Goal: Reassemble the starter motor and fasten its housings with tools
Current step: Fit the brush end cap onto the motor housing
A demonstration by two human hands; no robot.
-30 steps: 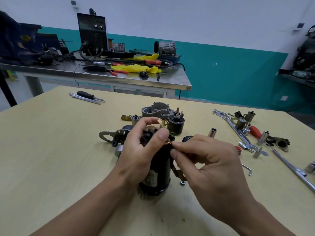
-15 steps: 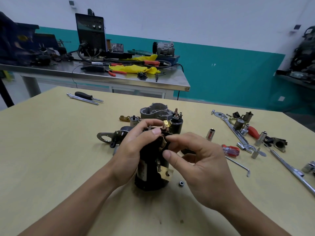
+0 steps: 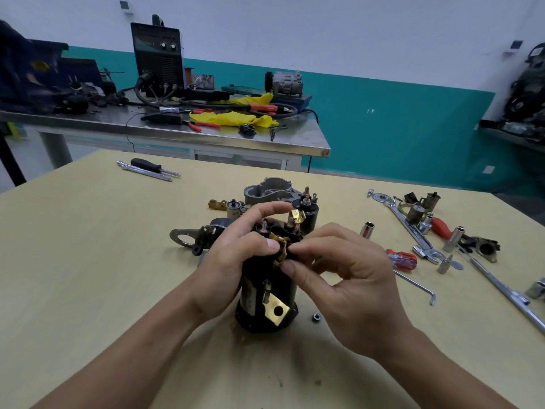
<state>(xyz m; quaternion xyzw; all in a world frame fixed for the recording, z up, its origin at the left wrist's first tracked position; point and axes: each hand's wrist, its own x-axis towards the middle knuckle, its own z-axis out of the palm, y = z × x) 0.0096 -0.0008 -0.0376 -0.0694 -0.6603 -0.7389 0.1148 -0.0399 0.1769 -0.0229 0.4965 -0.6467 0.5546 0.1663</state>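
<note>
Nearest, the right hand (image 3: 339, 278) comes in from 5 o'clock; its thumb and forefinger pinch a small brass clip (image 3: 278, 246) at the top rim of the motor body (image 3: 286, 289), and the other fingers are loosely curled and hold nothing. The left hand (image 3: 236, 255), from 7 o'clock, wraps its fingers round the top of the body, with the thumb pressed against the same clip. The body stands upright on its end in the middle of the table (image 3: 88, 261); a brass tab (image 3: 275, 311) with a hole hangs low on its near side, and a small nut (image 3: 316, 317) lies at 4 o'clock, just beside the base.

The step looks to be seating the clip in its holder, though the fingers hide the slot. To do it well, I judge the left hand should only steady the body; the right should feed the clip in square, without bending it, and push until it sits flush.

At 2 o'clock lies a red screwdriver (image 3: 402, 259). At 12 o'clock, beyond the hands, wait the aluminium housing (image 3: 268, 188) and the solenoid (image 3: 308, 209).
</note>
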